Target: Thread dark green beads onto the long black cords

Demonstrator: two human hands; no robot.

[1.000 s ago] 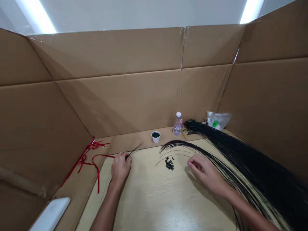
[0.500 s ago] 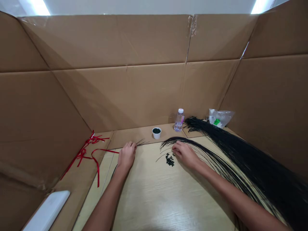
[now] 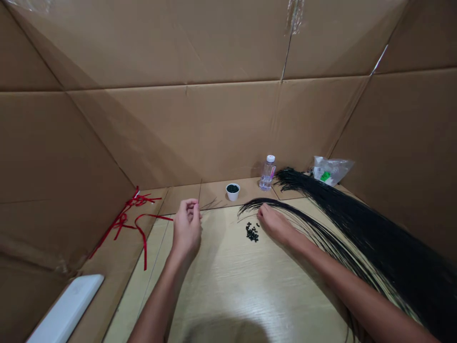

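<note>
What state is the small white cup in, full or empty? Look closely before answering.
Full, or nearly so: dark beads fill the small white cup up to about its rim.

Creased brown cardboard panels rise as a folded screen around the back and both sides of a pale wood-grain table, with clear tape over a seam high up and flat cardboard strips lining the table's far edge.

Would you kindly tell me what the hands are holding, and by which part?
The left hand seems to pinch a thin dark strand near its lower end; the right hand touches the black fibres, its grip unclear.
</note>
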